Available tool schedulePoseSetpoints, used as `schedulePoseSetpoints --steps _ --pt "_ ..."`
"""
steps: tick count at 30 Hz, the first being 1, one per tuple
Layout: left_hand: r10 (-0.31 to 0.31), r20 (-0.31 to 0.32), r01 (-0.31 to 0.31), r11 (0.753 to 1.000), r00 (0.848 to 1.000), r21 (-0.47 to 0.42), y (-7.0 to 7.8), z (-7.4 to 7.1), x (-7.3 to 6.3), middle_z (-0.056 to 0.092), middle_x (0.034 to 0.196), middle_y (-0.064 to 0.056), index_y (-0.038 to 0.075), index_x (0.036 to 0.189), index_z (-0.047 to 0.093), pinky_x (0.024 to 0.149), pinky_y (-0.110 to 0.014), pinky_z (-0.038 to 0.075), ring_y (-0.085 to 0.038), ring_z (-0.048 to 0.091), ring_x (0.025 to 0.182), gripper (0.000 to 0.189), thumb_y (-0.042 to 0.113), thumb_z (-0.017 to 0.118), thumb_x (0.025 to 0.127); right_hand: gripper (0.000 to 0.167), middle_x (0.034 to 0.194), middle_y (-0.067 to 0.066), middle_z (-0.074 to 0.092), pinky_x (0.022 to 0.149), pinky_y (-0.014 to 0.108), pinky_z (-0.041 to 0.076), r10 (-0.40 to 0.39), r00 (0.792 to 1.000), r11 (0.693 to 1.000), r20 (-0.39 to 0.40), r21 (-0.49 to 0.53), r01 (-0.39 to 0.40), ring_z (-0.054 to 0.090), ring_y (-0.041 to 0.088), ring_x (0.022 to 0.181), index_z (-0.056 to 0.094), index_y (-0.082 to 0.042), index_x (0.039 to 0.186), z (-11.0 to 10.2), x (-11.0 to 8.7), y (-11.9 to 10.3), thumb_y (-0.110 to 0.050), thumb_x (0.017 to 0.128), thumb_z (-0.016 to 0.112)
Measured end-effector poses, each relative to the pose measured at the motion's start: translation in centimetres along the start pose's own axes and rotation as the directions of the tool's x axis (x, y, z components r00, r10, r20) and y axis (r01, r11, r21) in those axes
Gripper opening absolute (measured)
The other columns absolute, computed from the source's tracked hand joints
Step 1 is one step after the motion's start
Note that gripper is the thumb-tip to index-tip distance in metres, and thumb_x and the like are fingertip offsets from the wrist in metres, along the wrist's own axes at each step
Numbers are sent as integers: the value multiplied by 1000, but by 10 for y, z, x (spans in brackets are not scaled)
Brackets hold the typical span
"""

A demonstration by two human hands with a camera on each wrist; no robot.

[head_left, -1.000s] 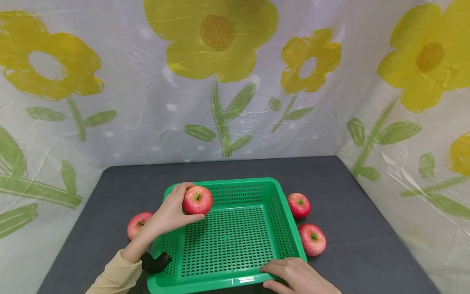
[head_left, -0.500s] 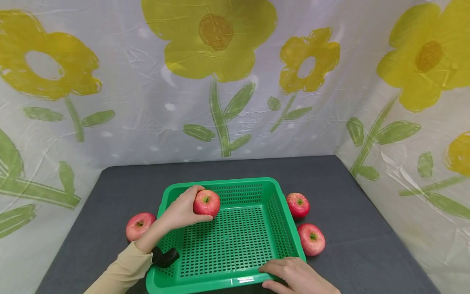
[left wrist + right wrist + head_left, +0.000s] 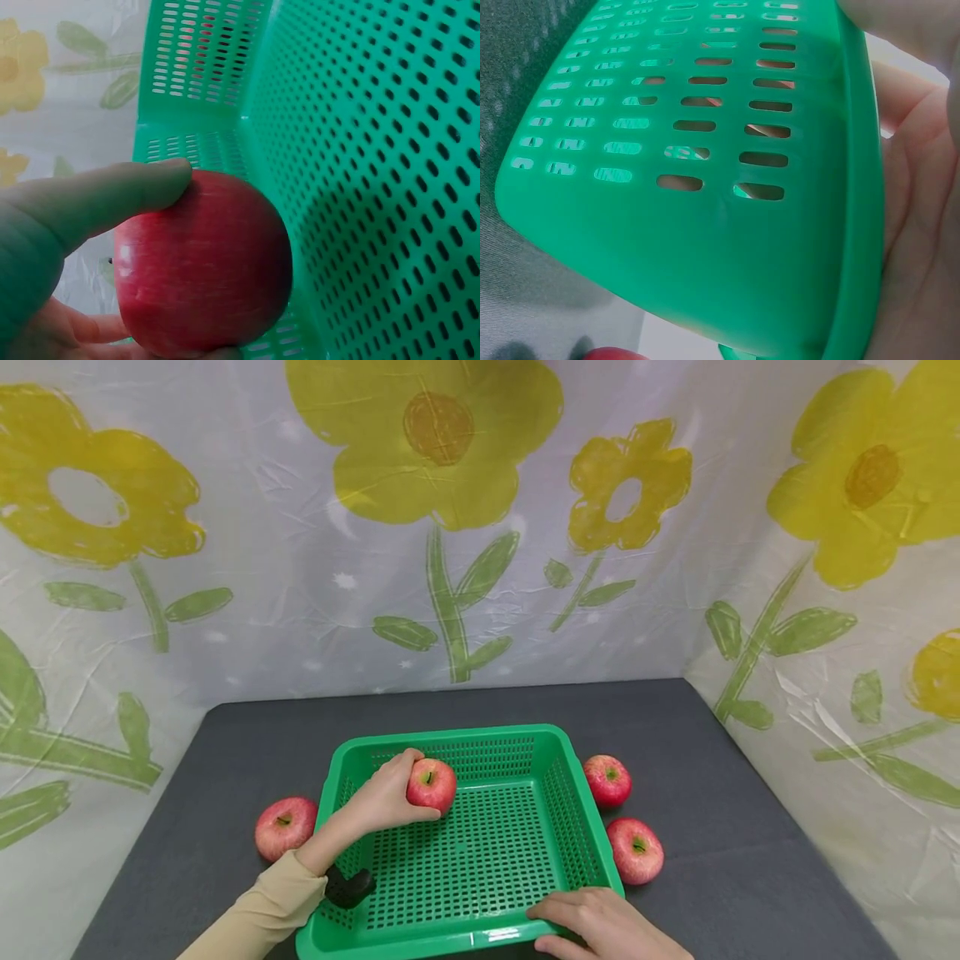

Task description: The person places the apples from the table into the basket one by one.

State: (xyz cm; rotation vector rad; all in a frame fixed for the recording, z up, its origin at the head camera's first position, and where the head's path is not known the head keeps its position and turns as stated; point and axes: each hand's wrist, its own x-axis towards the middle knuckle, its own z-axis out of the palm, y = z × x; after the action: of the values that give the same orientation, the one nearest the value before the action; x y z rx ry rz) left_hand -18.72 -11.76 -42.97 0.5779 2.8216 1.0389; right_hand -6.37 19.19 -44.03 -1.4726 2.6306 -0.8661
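Note:
My left hand [image 3: 387, 795] holds a red apple [image 3: 432, 787] between thumb and fingers, inside the back left part of the green plastic basket [image 3: 450, 937]. In the left wrist view the apple [image 3: 206, 266] hangs above the perforated floor, with the thumb across its side and fingertips below. My right hand [image 3: 596, 920] grips the basket's near rim at the front right corner, fingers over the inside and thumb outside. The right wrist view shows the basket wall [image 3: 675, 232] close up, with the palm [image 3: 922, 172] against the rim.
One apple [image 3: 286, 828] lies on the dark tabletop [image 3: 232, 760] left of the basket. Two more, a far apple [image 3: 607, 780] and a nearer apple [image 3: 635, 852], sit along its right side. A flowered curtain [image 3: 300, 568] stands behind the table.
My left hand has carried the apple to the right and slightly nearer and lower into the basket. The right hand has stayed on the rim.

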Motion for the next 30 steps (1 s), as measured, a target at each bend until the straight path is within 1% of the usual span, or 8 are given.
schedulePoseSetpoints --steps 3,8,13,17,26,30 --pt "4 16 -3 1000 1000 -22 -2 4 1 53 98 -8 -3 114 46 60 -29 49 -19 53 84 67 22 85 65 18 98 -15 62 76 14 45 20 1000 1000 7 2 -20 57 -2 84 63 -20 111 0 0 -1 -22 94 57" --pt "0 38 1 1000 999 -24 -3 6 2 52 93 -8 -6 111 45 58 -29 49 -19 52 81 66 18 85 64 18 99 -15 62 75 17 46 41 999 999 12 -17 -41 58 -1 85 64 -20 110 1 -1 -1 -23 94 57" --pt "-14 62 15 1000 998 -10 -3 7 3 52 92 -8 -6 110 45 58 -30 49 -20 52 80 66 18 85 64 18 99 -15 62 75 19 47 40 999 998 8 -42 -40 58 0 86 64 -20 109 1 -1 -1 -23 93 58" --pt "-13 81 13 1000 997 3 -4 8 3 52 92 -8 -7 112 44 59 -30 48 -19 53 79 67 17 84 65 18 99 -15 63 75 20 48 40 999 998 8 -49 -39 58 0 86 65 -20 109 1 -1 -2 -24 93 58" --pt "-4 106 1 1000 994 23 -5 8 1 52 93 -9 -9 115 42 60 -31 48 -19 53 80 68 17 83 68 19 99 -15 62 74 18 47 28 1000 998 2 -53 -28 58 -1 86 64 -20 110 1 -1 0 -26 95 55" --pt "-15 126 12 1000 992 23 -4 8 0 52 92 -9 -9 115 42 61 -33 48 -21 54 80 66 17 82 69 19 99 -15 62 74 18 46 19 1000 998 -4 -67 -19 58 -1 86 64 -20 110 1 -1 0 -26 95 55"
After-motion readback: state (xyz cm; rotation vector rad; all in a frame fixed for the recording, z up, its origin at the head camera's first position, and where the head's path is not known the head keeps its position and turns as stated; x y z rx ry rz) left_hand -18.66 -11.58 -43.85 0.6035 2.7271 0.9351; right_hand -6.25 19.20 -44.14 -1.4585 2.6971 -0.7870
